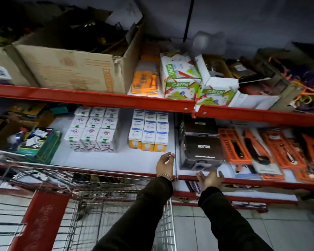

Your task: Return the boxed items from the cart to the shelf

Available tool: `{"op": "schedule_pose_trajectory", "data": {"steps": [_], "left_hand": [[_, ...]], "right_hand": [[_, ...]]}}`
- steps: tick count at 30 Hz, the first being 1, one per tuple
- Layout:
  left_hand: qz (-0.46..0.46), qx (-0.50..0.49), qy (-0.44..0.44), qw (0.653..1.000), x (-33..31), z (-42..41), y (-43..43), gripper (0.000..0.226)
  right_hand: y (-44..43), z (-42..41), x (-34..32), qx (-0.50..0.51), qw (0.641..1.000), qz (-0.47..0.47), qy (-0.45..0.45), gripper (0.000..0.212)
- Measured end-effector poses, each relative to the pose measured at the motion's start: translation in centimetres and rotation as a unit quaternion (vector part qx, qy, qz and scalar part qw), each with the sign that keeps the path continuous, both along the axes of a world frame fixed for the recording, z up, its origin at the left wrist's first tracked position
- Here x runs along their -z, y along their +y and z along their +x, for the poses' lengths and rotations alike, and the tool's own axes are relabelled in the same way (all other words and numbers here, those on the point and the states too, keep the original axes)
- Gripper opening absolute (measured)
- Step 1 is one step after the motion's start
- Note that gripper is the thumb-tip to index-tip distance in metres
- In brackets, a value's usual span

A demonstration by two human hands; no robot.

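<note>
Both my hands empty at the shelf (116,165) front edge. Left hand (165,164) loosely open, fingers half curled, holding nothing; right hand (209,178) spread open, palm up-ish, also nothing in it, a bit blurred. Black boxes (201,149) sit stacked just ahead of the right hand, near its fingertips, not touching as far as I can tell. Yellow-and-white bulb boxes (149,131) stand just beyond the left hand, the white bulb boxes (94,130) further to its left.

Step, my read: between placements, one boxed item looks shelved and hands are free for the next.

The cart (101,205) is below and left of the left hand, under both forearms. Its basket is wire mesh and blurred; I can't tell what boxes are left inside.

Next move calls for bringing both hands down and back into the cart, looking down first to find a box, then taking it two-handed if it's as big as the black ones. Bare shelf in front of the left hand is the obvious spot.
</note>
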State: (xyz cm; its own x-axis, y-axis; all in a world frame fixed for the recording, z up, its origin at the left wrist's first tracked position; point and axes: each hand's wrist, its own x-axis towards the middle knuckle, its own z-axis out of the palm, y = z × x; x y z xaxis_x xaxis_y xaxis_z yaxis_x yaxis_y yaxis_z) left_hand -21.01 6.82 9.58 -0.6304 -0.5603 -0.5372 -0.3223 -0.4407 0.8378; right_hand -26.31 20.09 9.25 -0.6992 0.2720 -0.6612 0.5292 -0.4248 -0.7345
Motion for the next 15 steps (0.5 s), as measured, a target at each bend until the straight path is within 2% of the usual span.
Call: {"op": "schedule_pose_trajectory", "data": {"steps": [3,7,15], "left_hand": [[-0.012,0.034,-0.007,0.999,-0.7,-2.0,2.8,0.030],[-0.062,0.061,-0.027,0.996,-1.4,-3.5,4.0,0.038],[-0.091,0.066,-0.036,0.993,-1.4,-4.2,4.0,0.037]], "right_hand": [[1.8,-1.7,-0.6,-0.025,0.998,0.030,0.038,0.057],[2.9,-3.1,-1.1,-0.103,0.992,0.019,0.069,0.046],[4.1,-4.7,-1.3,-0.148,0.987,-0.001,0.061,0.047]]}}
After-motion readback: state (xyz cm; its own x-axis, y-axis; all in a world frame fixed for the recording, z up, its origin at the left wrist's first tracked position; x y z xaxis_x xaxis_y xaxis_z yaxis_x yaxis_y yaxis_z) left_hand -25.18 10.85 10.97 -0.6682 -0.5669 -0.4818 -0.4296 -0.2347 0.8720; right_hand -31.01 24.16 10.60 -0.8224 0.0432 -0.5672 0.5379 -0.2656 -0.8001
